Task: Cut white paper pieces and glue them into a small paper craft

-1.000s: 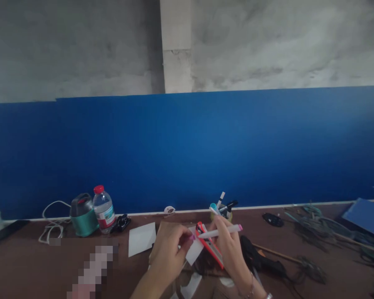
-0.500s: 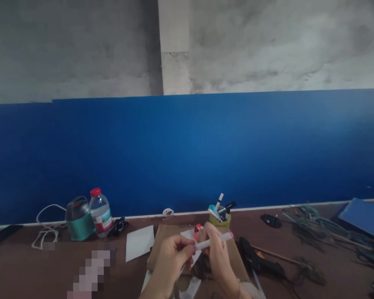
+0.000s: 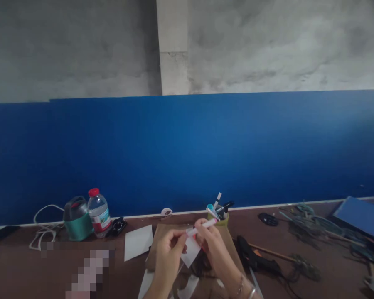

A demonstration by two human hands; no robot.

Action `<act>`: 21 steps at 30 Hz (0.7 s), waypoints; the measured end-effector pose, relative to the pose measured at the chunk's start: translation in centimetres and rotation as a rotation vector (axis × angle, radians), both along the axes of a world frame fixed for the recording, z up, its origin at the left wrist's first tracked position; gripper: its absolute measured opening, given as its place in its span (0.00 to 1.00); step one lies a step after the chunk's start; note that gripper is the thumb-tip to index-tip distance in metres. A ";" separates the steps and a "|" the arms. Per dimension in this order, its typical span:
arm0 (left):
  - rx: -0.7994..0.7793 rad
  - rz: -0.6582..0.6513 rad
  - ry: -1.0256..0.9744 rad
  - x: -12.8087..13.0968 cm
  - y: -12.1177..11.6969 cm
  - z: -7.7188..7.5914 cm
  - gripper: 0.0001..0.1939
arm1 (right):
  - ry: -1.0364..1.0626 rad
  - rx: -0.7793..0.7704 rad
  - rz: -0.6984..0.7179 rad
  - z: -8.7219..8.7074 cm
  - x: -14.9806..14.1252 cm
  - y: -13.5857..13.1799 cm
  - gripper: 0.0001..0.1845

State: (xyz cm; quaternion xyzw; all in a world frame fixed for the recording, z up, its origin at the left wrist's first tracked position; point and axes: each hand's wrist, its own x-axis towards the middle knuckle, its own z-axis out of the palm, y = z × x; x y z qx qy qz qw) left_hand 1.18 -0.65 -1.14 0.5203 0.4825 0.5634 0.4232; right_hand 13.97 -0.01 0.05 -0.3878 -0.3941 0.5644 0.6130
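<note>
A white marker pen (image 3: 209,224) with pink ends is held level between my two hands, above a brown board (image 3: 162,232). My left hand (image 3: 171,249) pinches the pen's pink left end with thumb and forefinger. Further along the barrel, my right hand (image 3: 210,241) has its fingers closed round the pen. Beneath them lies a small white paper (image 3: 190,252). Something red shows partly by my right fingers; what it is I cannot make out. Dark and clear scraps lie lower on the board, half hidden by my wrists.
Behind my right hand stands a green pen cup (image 3: 225,220). A black glue gun (image 3: 257,258) lies right of the board, near tangled cords (image 3: 311,224). To the left are a white sheet (image 3: 139,243), a water bottle (image 3: 99,216) and a teal container (image 3: 78,226).
Both hands have moved slightly up and left with the marker pen, which now tilts more upward to the right. More of the white paper beneath shows.
</note>
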 end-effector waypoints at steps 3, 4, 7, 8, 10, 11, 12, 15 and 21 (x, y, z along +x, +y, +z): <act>-0.034 -0.058 0.014 0.2 0.4 -0.8 0.26 | 0.045 -0.042 0.011 0.2 1.1 0.6 0.16; -0.035 -0.079 0.018 0.2 0.5 -1.1 0.27 | 0.063 -0.064 -0.013 0.3 1.6 0.9 0.16; 0.056 0.000 0.070 -0.6 1.2 -1.8 0.27 | 0.211 -0.151 -0.142 0.0 4.0 1.7 0.19; 0.100 0.046 0.122 -1.1 1.6 -2.0 0.26 | 0.231 -0.168 -0.153 -0.2 5.0 2.0 0.19; 0.126 0.157 0.234 -2.4 2.5 -2.5 0.21 | 0.266 -0.210 -0.090 -0.5 7.1 2.6 0.17; 0.128 0.183 0.312 -3.1 3.0 -2.8 0.19 | 0.316 -0.225 -0.003 -0.6 8.1 2.8 0.15; 0.140 0.216 0.406 -3.7 3.4 -3.0 0.16 | 0.372 -0.245 0.103 -0.6 9.0 3.0 0.12; 0.095 0.263 0.698 -4.9 4.0 -3.5 0.16 | 0.438 -0.323 0.274 -0.6 10.8 3.4 0.03; -0.147 0.179 0.921 -5.1 4.0 -3.6 0.17 | 0.531 -0.333 0.224 -1.4 12.0 3.6 0.07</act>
